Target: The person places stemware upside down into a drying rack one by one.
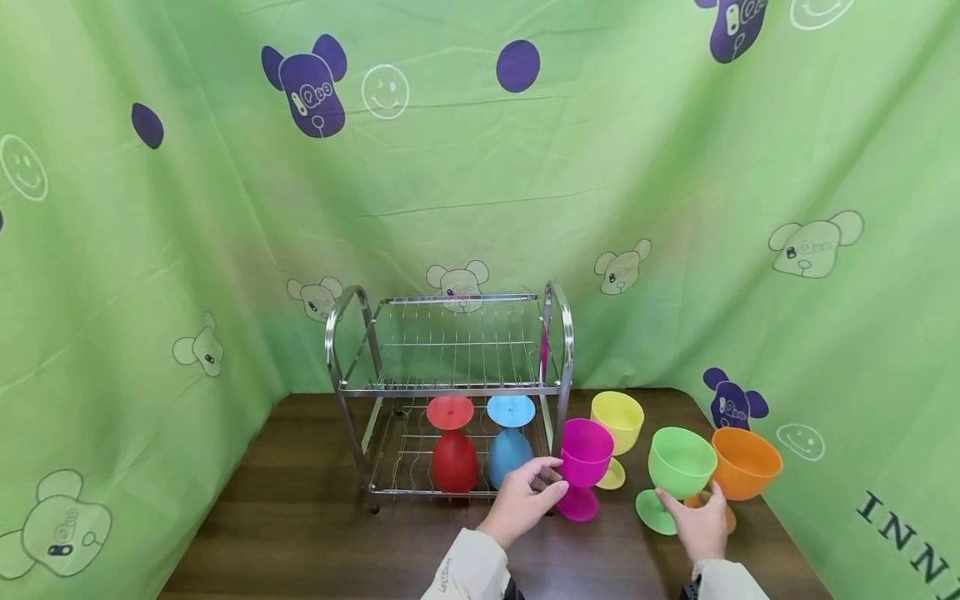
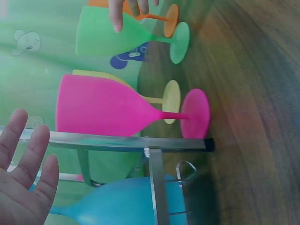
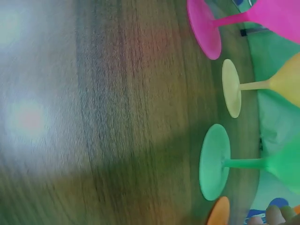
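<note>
Facing the magenta goblet point(image 1: 587, 454), the left hand point(image 1: 521, 502) has fingers spread; the right hand point(image 1: 699, 522) is at the upright green goblet point(image 1: 681, 465); whether it pinches cannot be told.

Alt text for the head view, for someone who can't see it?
A person's right hand is at a green goblet, the left hand beside a magenta goblet; a yellow goblet and an orange goblet stand nearby. Beside them, a red goblet and a blue goblet sit upside down on the lower tier of a metal rack on a wooden table.
</note>
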